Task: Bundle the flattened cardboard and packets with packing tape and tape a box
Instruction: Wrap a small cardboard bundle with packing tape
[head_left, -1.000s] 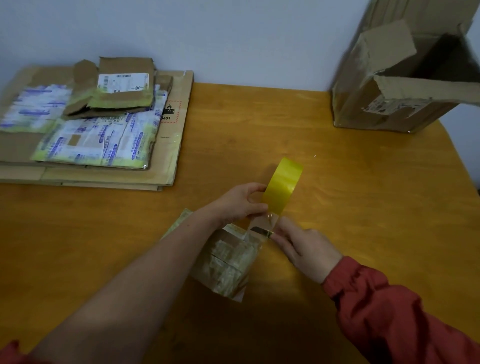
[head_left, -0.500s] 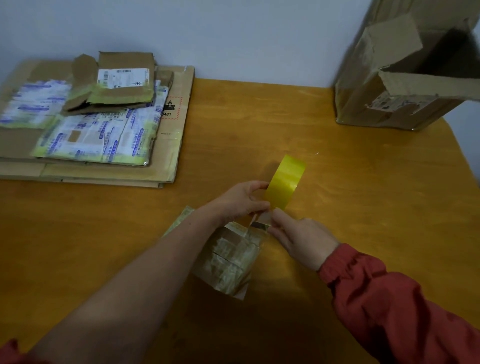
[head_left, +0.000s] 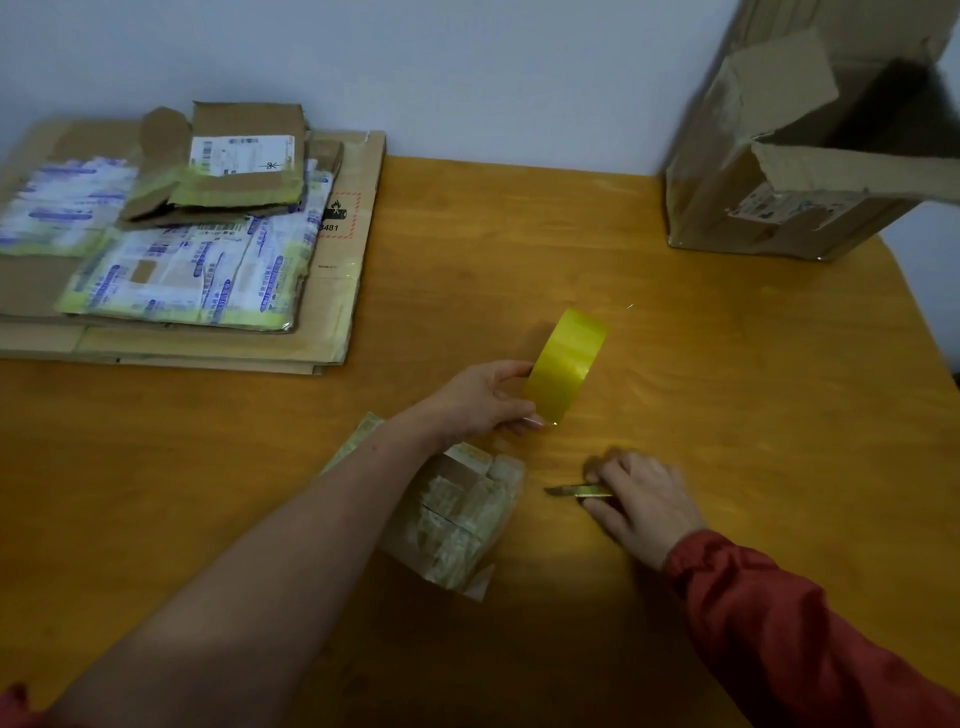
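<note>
My left hand (head_left: 485, 400) grips a yellow roll of packing tape (head_left: 566, 366), held on edge just above the wooden table (head_left: 701, 364). My right hand (head_left: 641, 496) lies lower right of it and holds a small knife (head_left: 571, 490) with its blade pointing left, low over the table. A small taped packet bundle (head_left: 462, 514) lies under my left forearm. At the far left is a stack of flattened cardboard (head_left: 332, 291) topped with printed packets (head_left: 187, 270) and a folded box piece (head_left: 239, 161). An open cardboard box (head_left: 779, 171) stands at the far right corner.
A pale wall (head_left: 467, 67) runs behind the table. The table's right edge curves near the box. The box flaps (head_left: 852, 166) hang out over the table's back right.
My right hand has left the tape roll and moved down and right with the knife. The left hand still holds the roll at about the same spot.
</note>
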